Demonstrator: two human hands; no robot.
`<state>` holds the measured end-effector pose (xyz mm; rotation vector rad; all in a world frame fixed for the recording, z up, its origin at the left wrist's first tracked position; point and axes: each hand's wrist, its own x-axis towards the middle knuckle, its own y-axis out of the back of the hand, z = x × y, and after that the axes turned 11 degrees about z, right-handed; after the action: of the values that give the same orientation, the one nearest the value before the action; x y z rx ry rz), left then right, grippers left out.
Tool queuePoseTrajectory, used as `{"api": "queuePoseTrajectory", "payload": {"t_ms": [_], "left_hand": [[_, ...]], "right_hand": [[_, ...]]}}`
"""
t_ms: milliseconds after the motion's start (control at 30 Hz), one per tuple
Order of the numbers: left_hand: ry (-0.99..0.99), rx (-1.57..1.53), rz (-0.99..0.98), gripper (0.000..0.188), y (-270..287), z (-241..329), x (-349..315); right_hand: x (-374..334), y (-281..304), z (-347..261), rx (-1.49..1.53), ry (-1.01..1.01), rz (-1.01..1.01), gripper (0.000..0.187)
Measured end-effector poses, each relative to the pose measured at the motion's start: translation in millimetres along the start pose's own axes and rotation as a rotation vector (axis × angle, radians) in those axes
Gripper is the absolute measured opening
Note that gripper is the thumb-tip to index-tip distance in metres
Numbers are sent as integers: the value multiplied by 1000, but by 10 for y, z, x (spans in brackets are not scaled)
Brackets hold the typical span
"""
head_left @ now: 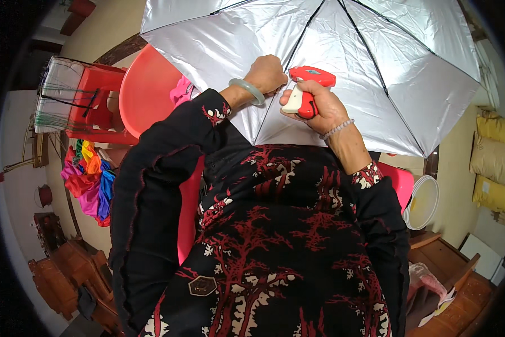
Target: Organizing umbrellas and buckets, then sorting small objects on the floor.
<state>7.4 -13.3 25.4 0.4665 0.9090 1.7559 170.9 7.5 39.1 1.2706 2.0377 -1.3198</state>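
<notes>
A silver-lined umbrella is spread open in front of me, its inner side and dark ribs facing up. My left hand is closed at the umbrella, its fingers curled against the cloth near a rib; what exactly they pinch is hidden. Close beside it, my right hand wraps around a red-and-white handheld tool. The tool's red upper part points toward my left hand, and its white-and-red handle shows below my thumb. Its exact kind is not clear.
To the left stand a large red basin, a red stool holding thin wires, and a heap of colourful cloth. On the right are a white round bucket, yellow sacks and wooden furniture.
</notes>
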Motion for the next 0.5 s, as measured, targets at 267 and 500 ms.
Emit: {"api": "queuePoseTrajectory", "payload": {"t_ms": [267,500], "left_hand": [[-47,-8,-7,14,6,-1,-11],[28,-81,-41,21,59,47,-49]], "right_hand": [[-58,-48,-30,-57,-14,33,26],[-12,-11,-38,-61,-40,11,29]]}}
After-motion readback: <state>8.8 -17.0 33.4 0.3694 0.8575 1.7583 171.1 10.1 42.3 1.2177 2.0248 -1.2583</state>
